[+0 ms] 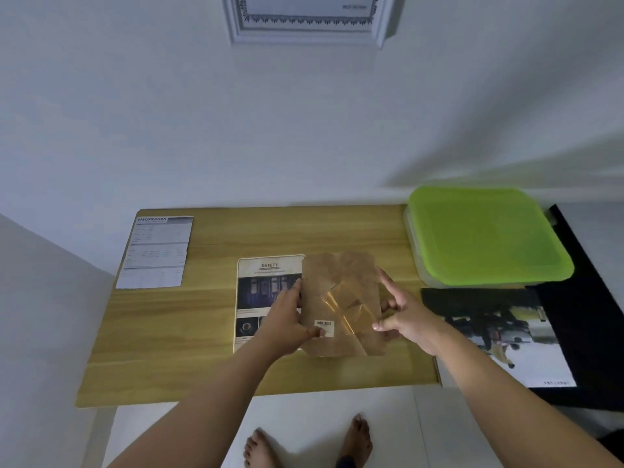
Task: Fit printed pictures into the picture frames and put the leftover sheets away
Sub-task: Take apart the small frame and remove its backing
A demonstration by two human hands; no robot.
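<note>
A light wood surface [202, 332] stands against a plain white wall [169, 113]. High on the wall hangs a white frame [236, 32], and only its lower part shows.

In the middle of the surface is a brown board [337, 288] with a shiny see-through strip across it and a small white sticker [325, 327] near its bottom left corner. The left grip [287, 319] holds the board's left edge, with the thumb by the sticker. The right grip [405, 315] holds the right edge with its thumb and bent fingers, while one finger points straight up along the side. You cannot tell if the board lies flat or is lifted a little.

Just left of the board, partly under it and under the left grip, lies a sheet [263, 275] headed "SAFETY". A white paper [155, 253] headed "SPECIFICATION" lies at the far left corner, well apart from the rest.

At the far right sits a clear box with a green lid [486, 234]. In front of it lies a printed picture [499, 325] on a black mat [580, 298], off the right side of the wood.

Below the near edge is a white floor [304, 417] and two bare feet [358, 437].
</note>
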